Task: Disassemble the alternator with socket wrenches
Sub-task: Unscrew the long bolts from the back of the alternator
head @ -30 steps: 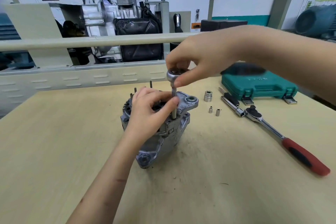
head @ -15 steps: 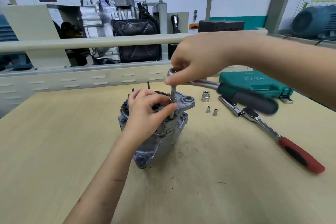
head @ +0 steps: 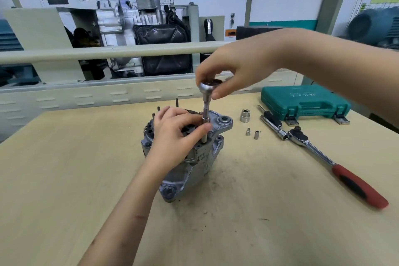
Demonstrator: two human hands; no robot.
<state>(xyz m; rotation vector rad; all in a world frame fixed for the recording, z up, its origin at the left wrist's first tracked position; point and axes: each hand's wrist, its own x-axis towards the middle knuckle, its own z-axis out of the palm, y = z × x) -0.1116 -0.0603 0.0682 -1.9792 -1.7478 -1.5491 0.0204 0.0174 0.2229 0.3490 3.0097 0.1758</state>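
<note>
- Holding the alternator [head: 190, 157] down is the left hand [head: 174, 134], draped over its top with the fingers curled on the housing and the thumb tip pressed against the extension bar [head: 205, 119]. The alternator stands on end mid-worktop [head: 64, 179], nearest of everything.
- Looks like a heavy cast-metal lump with a narrow footprint, so I'd guess it wants to tip or spin under torque. Best grip is probably the body or those chunky mounting ears, not the thin studs poking out the back.
- Right hand [head: 233, 71] comes in from above, fingers pinched round the ratchet head [head: 210, 87] at the top of the bar. Its handle is hidden behind the hand, can't tell which way it points. The bar runs straight down into the housing, so probably working a through bolt loose.
- Just right of the alternator: one big socket [head: 245, 115] and two small sockets [head: 252, 133], loose and likely to roll.
- Further right, a red-handled ratchet [head: 336, 168] lies diagonally, head touching a second bar tool [head: 272, 123].
- Behind those, a shut green tool case [head: 302, 101].
- Way back past the rail, a cutaway gearbox display [head: 138, 34] and wall charts.
</note>
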